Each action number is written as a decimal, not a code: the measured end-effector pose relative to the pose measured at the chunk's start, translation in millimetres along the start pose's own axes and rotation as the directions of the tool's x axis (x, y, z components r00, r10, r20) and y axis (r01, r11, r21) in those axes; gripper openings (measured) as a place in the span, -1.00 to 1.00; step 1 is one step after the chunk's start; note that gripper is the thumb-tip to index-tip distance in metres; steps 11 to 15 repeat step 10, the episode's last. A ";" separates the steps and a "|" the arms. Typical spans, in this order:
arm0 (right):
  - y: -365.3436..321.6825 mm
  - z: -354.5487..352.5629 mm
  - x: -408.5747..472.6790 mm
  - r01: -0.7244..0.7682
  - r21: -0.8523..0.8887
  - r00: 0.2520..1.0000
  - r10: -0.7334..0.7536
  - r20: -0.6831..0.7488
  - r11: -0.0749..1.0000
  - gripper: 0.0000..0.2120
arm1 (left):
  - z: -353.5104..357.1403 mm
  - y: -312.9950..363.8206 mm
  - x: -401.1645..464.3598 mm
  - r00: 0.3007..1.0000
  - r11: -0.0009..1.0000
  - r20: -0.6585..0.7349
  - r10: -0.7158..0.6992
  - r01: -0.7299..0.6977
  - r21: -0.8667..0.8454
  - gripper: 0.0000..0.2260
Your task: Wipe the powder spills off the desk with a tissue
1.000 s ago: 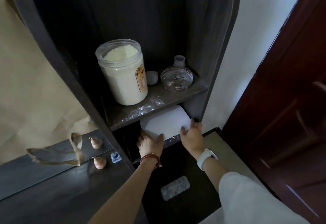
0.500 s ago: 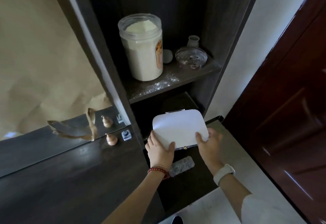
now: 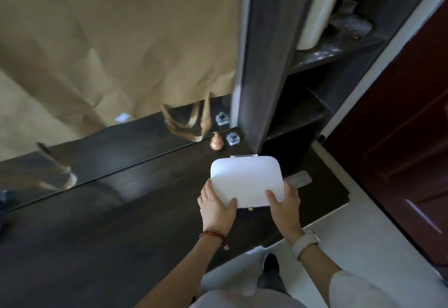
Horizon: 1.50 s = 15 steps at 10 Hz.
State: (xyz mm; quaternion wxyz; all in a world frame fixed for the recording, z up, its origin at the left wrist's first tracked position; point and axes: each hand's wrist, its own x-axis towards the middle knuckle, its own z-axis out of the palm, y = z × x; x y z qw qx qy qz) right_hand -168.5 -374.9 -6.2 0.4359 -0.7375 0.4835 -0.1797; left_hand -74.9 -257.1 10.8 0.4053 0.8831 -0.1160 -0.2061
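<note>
2 hands on the white box (image 3: 246, 179) — left hand (image 3: 217, 207) and right hand (image 3: 283, 202) each grip a near corner, thumbs pressed on its lid, above the desk (image 3: 121, 223) at its right end. Probably the tissue box; lid shut, no tissue out. Powder (image 3: 320, 53) lies speckled on the far-right shelf (image 3: 339, 50), unwiped — wiping not begun. Box smooth, matte, rounded corners; desk dark, glossy woodgrain.

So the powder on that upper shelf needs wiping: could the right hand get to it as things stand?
Probably not yet. The right hand and left hand both grip the white box above the desk. The path up to the powder on the shelf looks open, but no tissue is out.
</note>
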 end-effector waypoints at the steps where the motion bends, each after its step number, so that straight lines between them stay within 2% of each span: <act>1: -21.4 52.4 -47.3 -0.039 -0.022 0.999 0.039 0.025 0.999 -0.57 | -55.9 -48.4 1.2 0.999 0.999 0.010 -0.040 0.040 0.010 -0.32; 3: -58.5 122.7 -105.5 -0.057 -0.097 0.986 0.072 0.153 0.994 -0.55 | -135.1 -118.2 -4.3 0.988 0.988 0.000 -0.155 0.155 -0.007 -0.39; 4: -75.4 141.2 -114.4 -0.003 -0.157 0.968 0.042 0.249 0.988 -0.58 | -155.2 -140.7 -8.5 0.971 0.970 -0.033 -0.238 0.237 -0.049 -0.44; 6: -90.4 152.4 -108.9 0.057 -0.261 0.940 0.036 0.341 0.964 -0.57 | -167.4 -157.5 -10.1 0.965 0.962 -0.026 -0.261 0.258 -0.089 -0.49; 9: -88.0 153.0 -110.7 0.064 -0.309 0.926 0.058 0.372 0.949 -0.47 | -167.3 -157.7 -8.4 0.968 0.968 0.025 -0.252 0.251 0.006 -0.38; 10: -100.9 145.2 -107.3 0.004 -0.208 0.950 0.061 0.305 0.978 -0.41 | -168.9 -157.1 -11.2 0.979 0.974 -0.009 -0.206 0.205 0.092 -0.36; 15: -100.9 145.2 -107.3 0.004 -0.208 0.950 0.061 0.305 0.978 -0.41 | -168.9 -157.1 -11.2 0.979 0.974 -0.009 -0.206 0.205 0.092 -0.36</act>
